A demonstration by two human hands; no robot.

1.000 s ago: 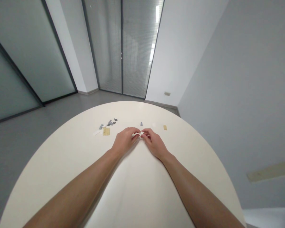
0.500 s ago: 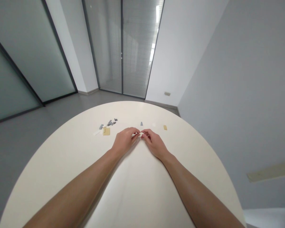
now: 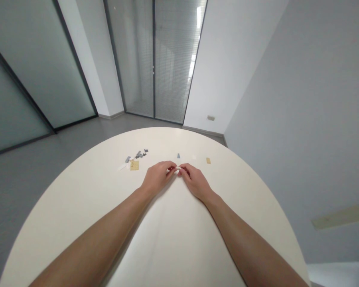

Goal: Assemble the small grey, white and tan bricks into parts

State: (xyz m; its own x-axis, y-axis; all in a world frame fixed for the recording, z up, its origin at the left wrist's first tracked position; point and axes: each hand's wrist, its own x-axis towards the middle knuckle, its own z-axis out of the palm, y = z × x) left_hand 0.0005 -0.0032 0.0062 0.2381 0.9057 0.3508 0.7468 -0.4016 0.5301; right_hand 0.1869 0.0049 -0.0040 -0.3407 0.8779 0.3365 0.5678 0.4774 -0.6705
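Note:
My left hand (image 3: 159,175) and my right hand (image 3: 195,181) meet fingertip to fingertip over the middle of the white round table (image 3: 173,247). Pinched between them is a small white building-brick piece (image 3: 178,168); the fingers cover most of it, so its exact shape is hidden. Both hands are closed on this piece. Just beyond them lies a small grey-blue piece (image 3: 178,156). To the left of my left hand rests a tan studded plate (image 3: 134,165).
Several grey and dark pieces (image 3: 139,154) are heaped behind the tan plate, with a grey-blue piece (image 3: 127,159) and faint white pieces (image 3: 123,167) beside it. A small tan plate (image 3: 208,160) lies on the right. Glass doors (image 3: 154,59) stand beyond the table.
The white piece has turned slightly between my fingertips and now looks narrower and flatter. Both hands stay in nearly the same place, and the pieces on the table have not moved.

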